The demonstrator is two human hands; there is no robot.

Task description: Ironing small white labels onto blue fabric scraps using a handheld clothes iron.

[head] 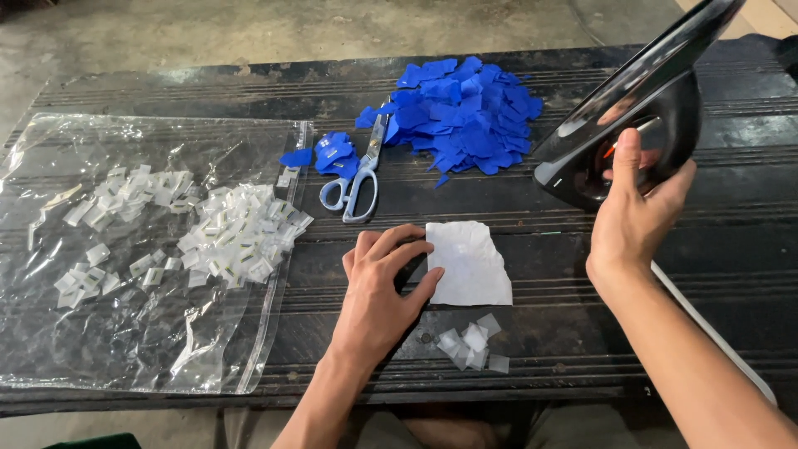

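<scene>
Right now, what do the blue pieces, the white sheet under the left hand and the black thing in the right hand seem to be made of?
Blue pieces: probably matte fabric or felt, ragged cut edges. White sheet: thin cloth or paper, slightly creased, dull. Black iron: glossy hard plastic, with bright reflections on its shell.

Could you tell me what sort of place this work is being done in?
Probably a small home or backyard workshop for handwork: a worn dark table on a bare concrete floor, with scissors, a pile of blue pieces, and small white pieces on a clear bag.
</scene>
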